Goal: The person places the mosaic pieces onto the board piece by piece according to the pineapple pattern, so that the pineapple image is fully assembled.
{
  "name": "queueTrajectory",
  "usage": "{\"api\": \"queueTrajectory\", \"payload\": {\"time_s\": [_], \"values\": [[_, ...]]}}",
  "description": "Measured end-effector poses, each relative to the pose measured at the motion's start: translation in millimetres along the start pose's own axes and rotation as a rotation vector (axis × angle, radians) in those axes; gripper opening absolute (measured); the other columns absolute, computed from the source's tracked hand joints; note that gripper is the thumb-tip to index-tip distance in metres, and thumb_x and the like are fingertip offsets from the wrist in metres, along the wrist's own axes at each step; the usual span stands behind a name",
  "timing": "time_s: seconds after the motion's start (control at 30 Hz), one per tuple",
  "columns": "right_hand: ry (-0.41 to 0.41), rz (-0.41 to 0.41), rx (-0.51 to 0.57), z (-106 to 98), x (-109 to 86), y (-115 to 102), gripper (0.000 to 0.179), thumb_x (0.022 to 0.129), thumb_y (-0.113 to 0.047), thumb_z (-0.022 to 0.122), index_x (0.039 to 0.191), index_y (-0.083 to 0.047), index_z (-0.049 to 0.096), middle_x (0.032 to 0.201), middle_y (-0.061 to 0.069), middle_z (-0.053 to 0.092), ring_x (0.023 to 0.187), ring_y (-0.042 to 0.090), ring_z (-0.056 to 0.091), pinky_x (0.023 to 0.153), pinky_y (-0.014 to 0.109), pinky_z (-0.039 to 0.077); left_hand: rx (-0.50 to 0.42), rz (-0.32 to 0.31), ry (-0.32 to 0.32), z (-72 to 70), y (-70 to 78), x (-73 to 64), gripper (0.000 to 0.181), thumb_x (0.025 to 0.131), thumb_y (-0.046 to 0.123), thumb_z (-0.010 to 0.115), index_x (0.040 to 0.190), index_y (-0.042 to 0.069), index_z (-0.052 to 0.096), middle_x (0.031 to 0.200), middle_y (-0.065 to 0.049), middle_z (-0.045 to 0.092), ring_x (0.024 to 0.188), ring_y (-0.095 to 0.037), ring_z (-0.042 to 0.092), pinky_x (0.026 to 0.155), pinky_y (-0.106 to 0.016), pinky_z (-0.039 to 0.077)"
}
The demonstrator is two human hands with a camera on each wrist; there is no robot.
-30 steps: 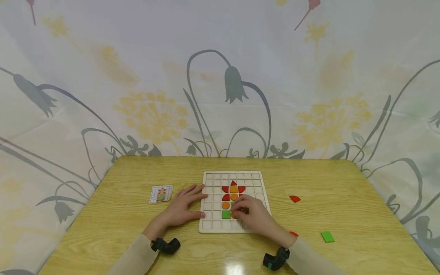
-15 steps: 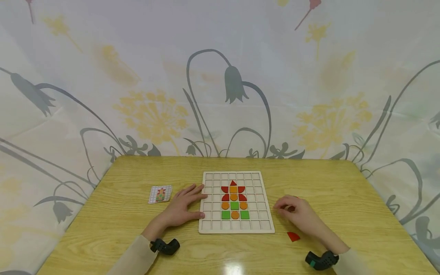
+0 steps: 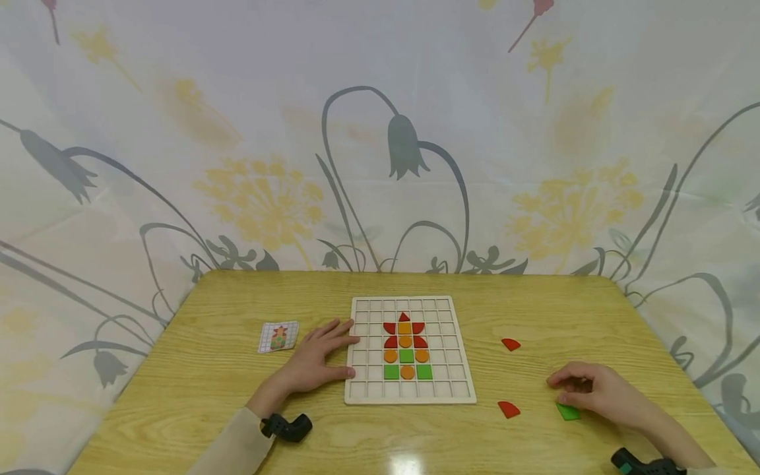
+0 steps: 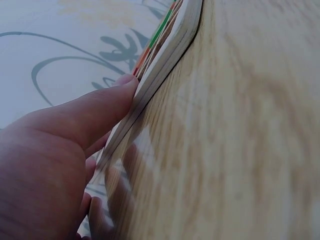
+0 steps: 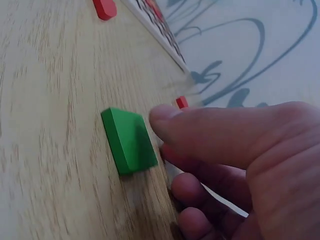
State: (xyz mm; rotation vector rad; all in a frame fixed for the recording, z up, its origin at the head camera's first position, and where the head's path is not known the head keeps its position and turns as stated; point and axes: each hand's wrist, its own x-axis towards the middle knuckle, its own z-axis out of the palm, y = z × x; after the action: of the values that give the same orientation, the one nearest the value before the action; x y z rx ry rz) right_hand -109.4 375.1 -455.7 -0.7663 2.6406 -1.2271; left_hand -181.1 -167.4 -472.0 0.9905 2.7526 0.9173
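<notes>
A white gridded board [image 3: 452, 316] lies mid-table. Pieces on it form a figure: a red triangle [image 3: 404, 317], an orange square [image 3: 404, 328], red quarter circles, orange circles and green squares. My left hand [image 3: 313, 361] rests at the board's left edge, fingers spread, thumb [image 4: 107, 107] touching the rim. Off to the right, my right hand [image 3: 605, 394] is over a loose green square [image 5: 131, 142], which it partly covers in the head view. Thumb and fingers are bent beside the square without a visible pinch; whether the thumb touches it I cannot tell.
Two red quarter-circle pieces lie between board and right hand, the farther piece [image 3: 510, 344] and the nearer piece [image 3: 508, 410]. A small card [image 3: 278, 336] with a coloured grid picture lies left of my left hand. A patterned cloth [image 3: 368, 211] hangs behind the table.
My right hand has left the board's lower part and moved right to the loose green square, uncovering the pieces in the grid. The left hand has stayed at the board's edge.
</notes>
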Motion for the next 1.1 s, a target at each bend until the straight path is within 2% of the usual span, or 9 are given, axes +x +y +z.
{"api": "queueTrajectory", "payload": {"time_s": [0.07, 0.27, 0.37, 0.53, 0.67, 0.9, 1.1], "values": [[-0.043, -0.035, 0.032, -5.2, -7.2, 5.4, 0.021, 0.09, -0.001, 0.071, 0.11, -0.008, 0.072, 0.101, -0.004, 0.068, 0.08, 0.007, 0.058, 0.061, 0.024, 0.048, -0.002, 0.0, 0.001, 0.4, 0.7, 0.4, 0.061, 0.092, 0.044, 0.069, 0.144, 0.015, 0.056, 0.161, -0.007, 0.032, 0.149, -0.036, 0.018, 0.112, -0.068, 0.014], [-0.14, -0.132, 0.107, -9.2, -17.5, 13.9, 0.033, 0.085, 0.003, 0.075, 0.114, -0.011, 0.07, 0.11, -0.002, 0.064, 0.095, 0.01, 0.059, 0.077, 0.019, 0.049, -0.003, 0.004, 0.006, 0.6, 1.4, 0.4, 0.06, 0.092, 0.044, 0.069, 0.144, 0.015, 0.056, 0.16, -0.008, 0.032, 0.149, -0.037, 0.019, 0.111, -0.069, 0.014], [-0.147, -0.142, 0.117, -8.8, -18.6, 14.8, 0.034, 0.084, 0.003, 0.075, 0.114, -0.012, 0.07, 0.11, -0.001, 0.062, 0.098, 0.009, 0.058, 0.082, 0.017, 0.048, -0.007, 0.002, 0.006, 0.7, 1.4, 0.2, 0.06, 0.092, 0.044, 0.069, 0.143, 0.015, 0.056, 0.16, -0.008, 0.032, 0.149, -0.036, 0.018, 0.112, -0.069, 0.014], [-0.149, -0.15, 0.129, -9.0, -17.6, 14.3, 0.031, 0.085, 0.004, 0.074, 0.111, -0.011, 0.069, 0.109, 0.001, 0.062, 0.096, 0.011, 0.058, 0.079, 0.018, 0.049, -0.012, -0.003, 0.008, 0.8, 1.6, 0.2, 0.06, 0.092, 0.044, 0.069, 0.143, 0.015, 0.057, 0.16, -0.008, 0.032, 0.149, -0.036, 0.018, 0.112, -0.069, 0.013], [-0.135, -0.116, 0.123, -8.0, -17.3, 11.7, 0.029, 0.085, 0.004, 0.074, 0.11, -0.01, 0.068, 0.107, 0.001, 0.064, 0.092, 0.011, 0.059, 0.075, 0.02, 0.05, -0.011, -0.007, 0.006, 1.1, 1.1, 0.4, 0.06, 0.092, 0.044, 0.069, 0.144, 0.015, 0.056, 0.16, -0.008, 0.032, 0.149, -0.036, 0.018, 0.112, -0.068, 0.013], [-0.102, 0.029, 0.035, -4.0, -12.2, 1.7, 0.031, 0.089, -0.008, 0.075, 0.118, -0.005, 0.068, 0.097, -0.005, 0.062, 0.081, 0.011, 0.053, 0.063, 0.024, 0.045, -0.012, -0.007, 0.007, 0.8, 0.4, 1.0, 0.06, 0.092, 0.044, 0.069, 0.144, 0.016, 0.056, 0.16, -0.006, 0.032, 0.149, -0.035, 0.018, 0.112, -0.068, 0.013], [0.005, 0.055, -0.086, 3.8, -5.1, -9.3, 0.029, 0.087, -0.014, 0.078, 0.114, -0.006, 0.07, 0.093, -0.011, 0.061, 0.077, 0.005, 0.054, 0.062, 0.023, 0.047, -0.009, -0.011, 0.001, 1.1, -0.2, 0.3, 0.061, 0.092, 0.045, 0.069, 0.144, 0.017, 0.055, 0.161, -0.005, 0.031, 0.15, -0.035, 0.017, 0.112, -0.068, 0.013]]}}
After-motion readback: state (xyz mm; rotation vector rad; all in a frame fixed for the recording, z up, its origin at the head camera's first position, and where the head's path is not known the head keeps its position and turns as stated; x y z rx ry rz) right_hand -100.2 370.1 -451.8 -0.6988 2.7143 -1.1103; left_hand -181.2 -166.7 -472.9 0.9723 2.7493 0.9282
